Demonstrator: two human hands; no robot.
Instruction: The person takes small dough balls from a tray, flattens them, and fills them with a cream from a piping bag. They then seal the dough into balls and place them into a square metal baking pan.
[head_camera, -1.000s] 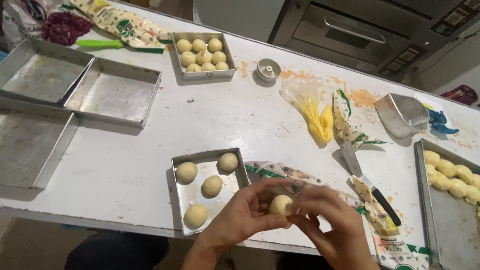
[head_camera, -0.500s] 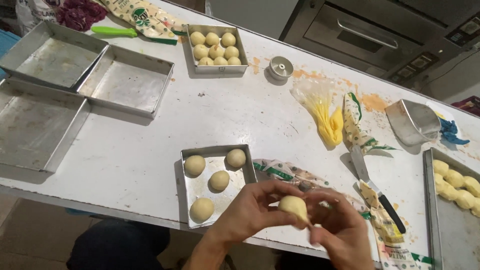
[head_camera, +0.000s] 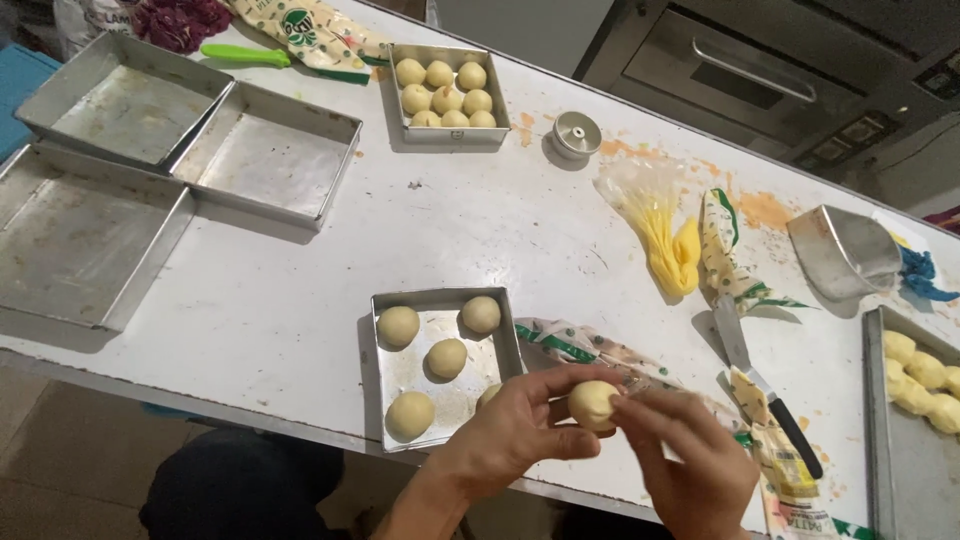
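Observation:
My left hand (head_camera: 515, 435) and my right hand (head_camera: 690, 465) meet over the table's near edge, both pinching one pale yellow dough ball (head_camera: 592, 404). Just left of them sits a small square metal pan (head_camera: 390, 375) with several dough balls spaced apart inside; one more is half hidden under my left thumb. A crumpled printed wrapper (head_camera: 575, 345) lies beneath the hands.
Three bare square pans (head_camera: 265, 155) cluster at the left. A pan full of dough balls (head_camera: 445, 85) stands at the back, a round cutter (head_camera: 576, 133) beside it. A yellow piping bag (head_camera: 665, 235), knife (head_camera: 765, 395), metal scoop (head_camera: 840, 250) and tray of dough (head_camera: 915, 375) lie right.
The camera view shifted slightly and both hands have turned the dough ball between the fingers. The pans and tools on the table have not moved.

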